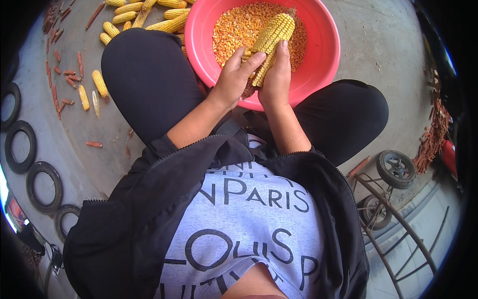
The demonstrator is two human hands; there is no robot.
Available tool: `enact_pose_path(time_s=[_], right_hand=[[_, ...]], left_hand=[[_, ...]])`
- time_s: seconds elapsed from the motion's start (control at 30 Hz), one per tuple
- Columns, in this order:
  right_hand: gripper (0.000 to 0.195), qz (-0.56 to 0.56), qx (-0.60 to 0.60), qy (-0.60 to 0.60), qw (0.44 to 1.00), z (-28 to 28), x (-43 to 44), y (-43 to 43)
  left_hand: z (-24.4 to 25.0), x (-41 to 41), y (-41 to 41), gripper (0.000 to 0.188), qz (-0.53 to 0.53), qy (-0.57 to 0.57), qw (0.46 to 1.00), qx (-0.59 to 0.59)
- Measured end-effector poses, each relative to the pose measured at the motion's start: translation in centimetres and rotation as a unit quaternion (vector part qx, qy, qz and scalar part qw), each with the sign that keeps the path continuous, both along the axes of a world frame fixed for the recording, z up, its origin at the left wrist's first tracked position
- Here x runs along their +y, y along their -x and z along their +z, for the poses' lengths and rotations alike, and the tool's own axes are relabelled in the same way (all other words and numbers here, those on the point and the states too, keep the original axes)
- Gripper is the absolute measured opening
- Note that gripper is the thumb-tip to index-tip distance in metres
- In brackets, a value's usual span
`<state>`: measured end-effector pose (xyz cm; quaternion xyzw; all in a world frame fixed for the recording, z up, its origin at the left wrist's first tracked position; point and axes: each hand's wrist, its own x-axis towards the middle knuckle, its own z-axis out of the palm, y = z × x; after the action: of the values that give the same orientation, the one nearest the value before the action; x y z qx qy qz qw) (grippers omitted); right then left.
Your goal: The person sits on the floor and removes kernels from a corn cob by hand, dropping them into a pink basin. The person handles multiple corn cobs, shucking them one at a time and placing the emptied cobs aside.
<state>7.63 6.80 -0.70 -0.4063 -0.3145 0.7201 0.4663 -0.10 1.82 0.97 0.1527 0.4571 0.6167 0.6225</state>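
Note:
Between my two hands is a yellow ear of corn (pixel 276 31), tilted over a pink plastic basin (pixel 323 56). My left hand (pixel 233 76) grips its lower part, thumb pressed against the rows. Some kernels there are loose, and bare reddish cob shows at the lower end. My right hand (pixel 278 73) wraps the ear's right side with the thumb pointing up along it. Dry husk or silk sticks out at the ear's top end. Loose orange-yellow kernels (pixel 235 28) cover the bottom of the basin, which stands between my knees.
A pile of corn ears (pixel 125 17) lies on the floor beyond my left knee. Bare red cobs (pixel 71 78) are scattered at the left, near a row of tires (pixel 20 147). A metal hand cart (pixel 396 220) lies at the lower right, by a heap of cobs (pixel 431 138).

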Motion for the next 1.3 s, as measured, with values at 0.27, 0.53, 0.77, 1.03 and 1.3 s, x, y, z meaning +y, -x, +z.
enact_pose_path(time_s=[0.27,0.53,0.77,1.03,1.3], right_hand=[[0.041,-0.011,0.034,0.053,0.998,0.1,0.1,-0.2],[0.029,-0.024,0.039,0.027,0.999,0.9,0.2,-0.1],[0.031,-0.045,0.035,0.028,0.998,1.1,0.3,0.1],[0.052,0.028,0.006,0.020,0.999,0.3,0.3,-0.6],[0.055,0.006,-0.003,0.010,1.000,0.6,0.3,-0.4]], left_hand=[[-0.6,-0.2,0.3,0.029,-0.003,0.000,0.998,-0.057],[-1.4,-0.2,0.0,0.032,-0.003,-0.009,0.998,0.062],[-0.5,-0.3,0.3,0.034,-0.042,0.007,0.999,0.022],[-1.0,-0.3,0.1,0.042,-0.059,-0.054,0.964,0.252],[-0.9,-0.5,0.4,0.035,-0.062,-0.001,0.964,0.259]])
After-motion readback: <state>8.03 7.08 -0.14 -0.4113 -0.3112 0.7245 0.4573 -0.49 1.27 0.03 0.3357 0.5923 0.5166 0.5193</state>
